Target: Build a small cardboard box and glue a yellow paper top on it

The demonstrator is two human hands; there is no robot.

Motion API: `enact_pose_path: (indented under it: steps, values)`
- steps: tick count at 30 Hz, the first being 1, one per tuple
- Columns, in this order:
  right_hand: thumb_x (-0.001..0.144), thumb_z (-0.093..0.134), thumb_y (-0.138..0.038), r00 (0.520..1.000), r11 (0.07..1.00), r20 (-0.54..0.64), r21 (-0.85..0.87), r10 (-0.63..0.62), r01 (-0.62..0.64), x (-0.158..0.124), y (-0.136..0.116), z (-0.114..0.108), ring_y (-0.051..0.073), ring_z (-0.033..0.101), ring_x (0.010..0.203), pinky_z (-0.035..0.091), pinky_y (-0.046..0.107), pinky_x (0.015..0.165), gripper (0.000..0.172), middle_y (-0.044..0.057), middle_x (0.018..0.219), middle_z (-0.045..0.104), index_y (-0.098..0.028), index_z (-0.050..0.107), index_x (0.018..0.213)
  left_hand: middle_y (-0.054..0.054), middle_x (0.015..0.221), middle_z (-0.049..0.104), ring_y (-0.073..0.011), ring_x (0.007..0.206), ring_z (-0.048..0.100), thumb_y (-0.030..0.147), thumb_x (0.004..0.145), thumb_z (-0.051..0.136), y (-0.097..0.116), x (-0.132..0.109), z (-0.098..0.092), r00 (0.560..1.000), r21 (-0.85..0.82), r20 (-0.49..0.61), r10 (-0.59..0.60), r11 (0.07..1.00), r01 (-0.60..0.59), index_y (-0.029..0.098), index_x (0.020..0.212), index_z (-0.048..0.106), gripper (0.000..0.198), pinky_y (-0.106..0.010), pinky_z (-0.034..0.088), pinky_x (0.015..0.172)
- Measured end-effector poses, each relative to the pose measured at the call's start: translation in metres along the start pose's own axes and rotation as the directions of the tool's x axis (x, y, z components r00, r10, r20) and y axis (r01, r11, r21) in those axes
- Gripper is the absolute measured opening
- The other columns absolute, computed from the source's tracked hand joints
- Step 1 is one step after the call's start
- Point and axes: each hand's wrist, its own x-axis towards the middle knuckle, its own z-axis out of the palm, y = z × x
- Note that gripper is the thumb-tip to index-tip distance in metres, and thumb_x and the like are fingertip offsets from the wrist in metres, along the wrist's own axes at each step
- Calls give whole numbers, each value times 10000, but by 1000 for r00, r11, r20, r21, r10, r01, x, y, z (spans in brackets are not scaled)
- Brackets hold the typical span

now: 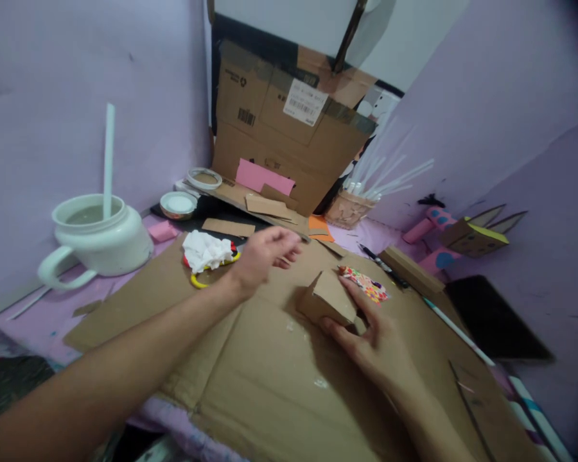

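Observation:
A small folded cardboard piece (331,296), shaped like a little box, is gripped between the thumb and fingers of my right hand (373,337). It rests on the large flat cardboard sheet (270,378). My left hand (268,256) hovers over the sheet, left of the piece, fingers curled together; whether anything is in them cannot be made out. Behind the left wrist lie a crumpled white tissue (206,250) and a yellow loop handle (200,282), partly covered. A colourful patterned thing (366,283) lies just beyond my right fingers.
At left stands a white pot (101,237) with a white stick. Cardboard scraps (270,206), a tape roll (205,178) and a leaning cardboard box (289,122) are behind. To the right are a cup of sticks (349,208), pens (383,264) and a dark tablet-like slab (496,317).

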Motion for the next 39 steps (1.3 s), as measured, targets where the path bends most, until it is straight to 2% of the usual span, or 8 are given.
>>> enact_pose_path:
  steps: [3,5,9,16,24,28,33,39]
  values:
    - [718,609,-408,1000,1000,-26,-20,-17,16,0,2,1,314,514,1161,429,451,944,655,143,1295,537,-150,461,1301,-23,709,598,-122,568,543,346,753,486,32,5,-45,967,421,-241,86,907,24,166,735,556,194,-238,423,538]
    - [720,608,-400,999,999,-39,-23,-33,32,0,4,2,314,507,1170,432,445,941,634,133,1287,547,-172,470,1295,-4,625,579,-138,565,527,384,716,516,42,4,-73,962,820,-271,24,529,217,190,692,586,208,-232,365,510]
    - [724,610,-375,997,998,-41,-23,-59,58,-1,4,2,311,493,1189,427,438,948,621,139,1288,544,-165,469,1291,7,482,539,-155,482,491,324,491,689,23,7,-96,950,912,-209,-230,306,275,198,506,587,163,-237,290,454]
    - [717,609,-344,999,999,-18,-10,-32,32,0,2,0,300,482,1196,394,451,980,631,143,1313,519,-151,452,1297,23,436,508,-145,446,485,212,527,577,-8,24,-88,927,914,-151,-343,309,264,185,501,589,40,-239,273,426]
    - [716,617,-331,1000,999,-12,42,-25,25,0,3,0,291,501,1175,416,439,953,631,131,1301,531,-176,446,1303,15,471,451,-143,474,452,172,567,459,-9,25,-89,958,902,-279,-68,325,286,179,621,560,115,-249,241,437]
    - [707,627,-338,1000,999,-14,36,-12,12,0,2,0,289,522,1148,427,432,938,626,121,1287,545,-186,464,1292,-12,629,599,-172,575,541,186,559,501,-18,29,-91,967,904,-253,-39,345,251,180,860,616,323,-243,319,492]
    - [710,631,-338,999,1000,-28,6,-28,28,0,2,-1,298,524,1141,432,435,927,627,122,1271,556,-195,461,1297,-62,624,635,-223,608,579,296,627,510,-16,29,-90,953,901,-296,-67,313,302,177,670,652,190,-271,319,491]
    - [716,627,-337,999,1000,-33,8,-22,22,-1,3,1,290,497,1176,417,426,946,622,116,1293,538,-195,455,1297,-109,820,693,-298,777,618,449,743,410,-6,25,-82,919,890,-394,-3,250,382,204,798,689,375,-299,337,522]
